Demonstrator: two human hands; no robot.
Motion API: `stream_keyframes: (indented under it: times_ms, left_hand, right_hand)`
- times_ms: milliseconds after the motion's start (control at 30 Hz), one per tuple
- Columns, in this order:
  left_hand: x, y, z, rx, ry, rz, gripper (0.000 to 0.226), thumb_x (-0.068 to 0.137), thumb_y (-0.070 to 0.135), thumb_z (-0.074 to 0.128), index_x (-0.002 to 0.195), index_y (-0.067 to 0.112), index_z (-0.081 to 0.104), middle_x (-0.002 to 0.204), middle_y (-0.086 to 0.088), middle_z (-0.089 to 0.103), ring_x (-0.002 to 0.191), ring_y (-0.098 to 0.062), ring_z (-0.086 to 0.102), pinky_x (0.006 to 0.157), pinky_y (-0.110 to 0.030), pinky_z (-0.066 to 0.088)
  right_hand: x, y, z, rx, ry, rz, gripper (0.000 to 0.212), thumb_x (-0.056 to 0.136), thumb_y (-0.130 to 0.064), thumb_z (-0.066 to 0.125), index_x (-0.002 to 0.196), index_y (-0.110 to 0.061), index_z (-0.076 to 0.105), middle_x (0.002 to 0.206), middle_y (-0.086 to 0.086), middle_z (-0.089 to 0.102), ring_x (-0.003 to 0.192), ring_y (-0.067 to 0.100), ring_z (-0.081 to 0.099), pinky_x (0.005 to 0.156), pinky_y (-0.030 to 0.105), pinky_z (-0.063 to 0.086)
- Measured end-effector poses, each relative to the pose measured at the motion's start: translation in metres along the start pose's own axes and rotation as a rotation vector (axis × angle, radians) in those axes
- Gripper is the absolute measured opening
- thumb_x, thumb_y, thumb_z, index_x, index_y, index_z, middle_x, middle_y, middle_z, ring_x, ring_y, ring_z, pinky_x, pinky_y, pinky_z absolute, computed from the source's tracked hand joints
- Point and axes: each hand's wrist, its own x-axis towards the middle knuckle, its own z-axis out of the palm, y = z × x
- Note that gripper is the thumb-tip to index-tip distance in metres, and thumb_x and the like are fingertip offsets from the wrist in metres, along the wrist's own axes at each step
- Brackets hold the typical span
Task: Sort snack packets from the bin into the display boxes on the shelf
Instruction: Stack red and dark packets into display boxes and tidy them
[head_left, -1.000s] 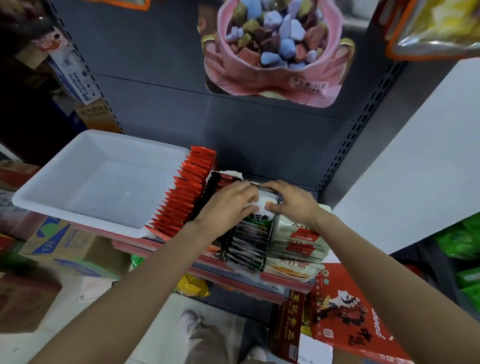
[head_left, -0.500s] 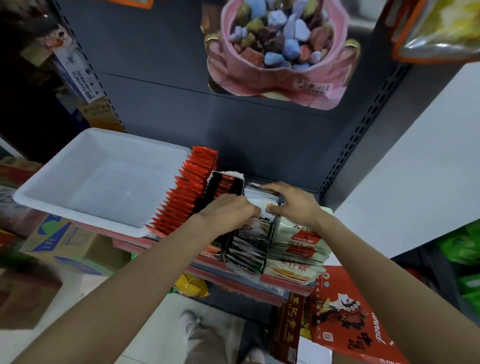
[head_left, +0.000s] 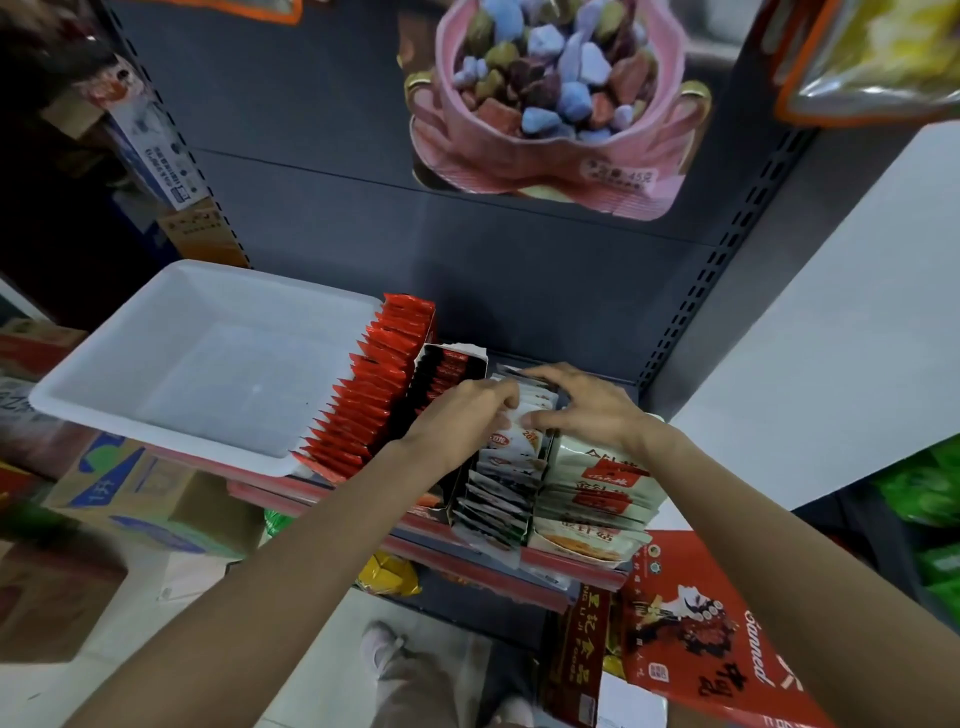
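Nearest the camera, both forearms reach to the shelf edge (head_left: 467, 566). The left hand (head_left: 457, 415) curls onto the white snack packets (head_left: 511, 441) standing in the middle display box (head_left: 462, 493); the right hand (head_left: 582, 402) pinches the same row from the far side. Judged step: seating packets upright in their box. Beside it stand the cream packets (head_left: 597, 483) and the red packets (head_left: 374, 395). Further left, the white bin (head_left: 208, 291) shows no packets inside. Next move: square the row, then let go.
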Motion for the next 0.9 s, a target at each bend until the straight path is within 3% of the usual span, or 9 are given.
stream_keyframes:
  times_ms: [67, 200, 267, 333, 400, 500, 633, 800, 900]
  left_hand:
    - [-0.006, -0.001, -0.001, -0.143, 0.072, -0.042, 0.021, 0.088, 0.008, 0.063, 0.106, 0.012, 0.052, 0.108, -0.002, 0.051, 0.097, -0.015, 0.055, 0.087, -0.030, 0.048]
    - [-0.012, -0.005, 0.005, -0.120, 0.179, -0.175, 0.031, 0.087, 0.008, 0.062, 0.117, 0.009, 0.055, 0.116, -0.010, 0.055, 0.103, -0.023, 0.059, 0.092, -0.038, 0.049]
    - [-0.013, 0.001, 0.007, -0.170, 0.156, -0.173, 0.040, 0.091, 0.004, 0.054, 0.131, 0.007, 0.049, 0.114, -0.015, 0.060, 0.105, -0.025, 0.060, 0.091, -0.030, 0.048]
    - [-0.013, 0.007, 0.011, -0.182, 0.075, -0.158, 0.052, 0.094, 0.002, 0.046, 0.144, 0.006, 0.033, 0.119, -0.017, 0.058, 0.109, -0.025, 0.057, 0.081, -0.015, 0.040]
    - [-0.013, 0.008, 0.012, -0.204, 0.030, -0.150, 0.057, 0.094, 0.000, 0.042, 0.148, 0.007, 0.025, 0.128, -0.020, 0.052, 0.115, -0.026, 0.053, 0.078, -0.013, 0.034]
    - [-0.013, 0.004, 0.008, -0.206, 0.002, -0.141, 0.057, 0.095, 0.000, 0.042, 0.148, 0.008, 0.024, 0.138, -0.019, 0.046, 0.126, -0.027, 0.045, 0.095, -0.021, 0.035]
    - [-0.014, 0.002, 0.009, -0.160, -0.012, -0.103, 0.061, 0.095, 0.006, 0.050, 0.149, 0.009, 0.022, 0.153, -0.011, 0.028, 0.137, -0.024, 0.033, 0.111, -0.027, 0.027]
    - [-0.017, -0.003, 0.014, -0.212, 0.021, -0.105, 0.057, 0.093, 0.013, 0.057, 0.145, 0.010, 0.033, 0.155, -0.009, 0.024, 0.141, -0.021, 0.028, 0.114, -0.028, 0.025]
    - [-0.023, -0.004, 0.008, -0.220, 0.104, -0.031, 0.049, 0.086, 0.023, 0.067, 0.131, 0.013, 0.052, 0.146, -0.004, 0.032, 0.135, -0.015, 0.032, 0.105, -0.011, 0.020]
  right_hand:
    - [0.000, -0.001, 0.002, -0.035, 0.023, -0.010, 0.067, 0.078, -0.060, 0.062, 0.137, -0.043, 0.036, 0.140, -0.013, 0.041, 0.121, 0.011, 0.045, 0.091, 0.030, 0.034]
    - [0.000, 0.001, 0.005, -0.040, 0.037, -0.024, 0.070, 0.076, -0.064, 0.062, 0.137, -0.043, 0.036, 0.140, -0.013, 0.041, 0.124, 0.012, 0.044, 0.096, 0.035, 0.037]
    - [0.000, 0.002, 0.003, -0.024, 0.037, -0.025, 0.073, 0.073, -0.065, 0.064, 0.137, -0.042, 0.036, 0.140, -0.013, 0.042, 0.124, 0.012, 0.043, 0.097, 0.035, 0.037]
    - [0.000, 0.003, 0.003, -0.019, 0.029, -0.025, 0.078, 0.070, -0.066, 0.065, 0.137, -0.040, 0.036, 0.138, -0.012, 0.043, 0.124, 0.011, 0.043, 0.097, 0.034, 0.037]
    - [0.000, 0.002, 0.005, -0.040, 0.015, -0.031, 0.081, 0.069, -0.067, 0.066, 0.138, -0.040, 0.034, 0.139, -0.012, 0.042, 0.124, 0.011, 0.042, 0.099, 0.035, 0.038]
    - [0.001, 0.002, -0.003, 0.093, -0.067, -0.029, 0.075, 0.073, -0.063, 0.064, 0.139, -0.041, 0.035, 0.142, -0.013, 0.038, 0.129, 0.011, 0.039, 0.105, 0.033, 0.034]
    - [0.003, 0.009, -0.018, 0.274, -0.244, -0.012, 0.069, 0.080, -0.041, 0.071, 0.141, -0.040, 0.037, 0.147, -0.008, 0.036, 0.133, 0.012, 0.035, 0.106, 0.027, 0.032]
    - [0.004, 0.006, -0.008, 0.173, -0.194, -0.005, 0.083, 0.074, -0.049, 0.074, 0.144, -0.039, 0.029, 0.147, -0.008, 0.031, 0.136, 0.013, 0.030, 0.108, 0.030, 0.030]
    - [0.003, 0.002, -0.004, 0.005, -0.092, -0.021, 0.091, 0.069, -0.052, 0.076, 0.144, -0.039, 0.026, 0.147, -0.008, 0.032, 0.133, 0.014, 0.033, 0.109, 0.039, 0.033]
